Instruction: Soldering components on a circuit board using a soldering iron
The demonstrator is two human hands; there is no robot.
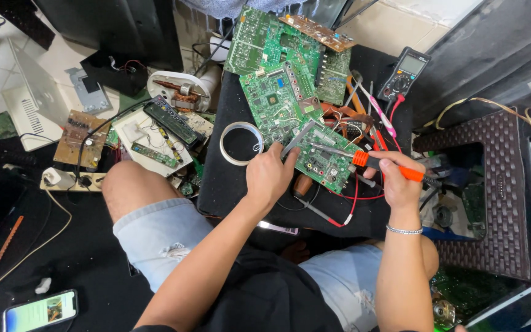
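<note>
Bright even daylight, soft shadows, sharp focus, wide-angle bending at edges.

Head view — steeply downward, close.

The soldering iron's point(383, 166) handle end is hidden inside the right hand point(401, 184).

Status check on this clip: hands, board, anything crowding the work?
Left hand holds metal tweezers on green circuit board. Right hand grips orange-handled soldering iron, tip on board. Red probe leads and stacked boards crowd it.
</note>
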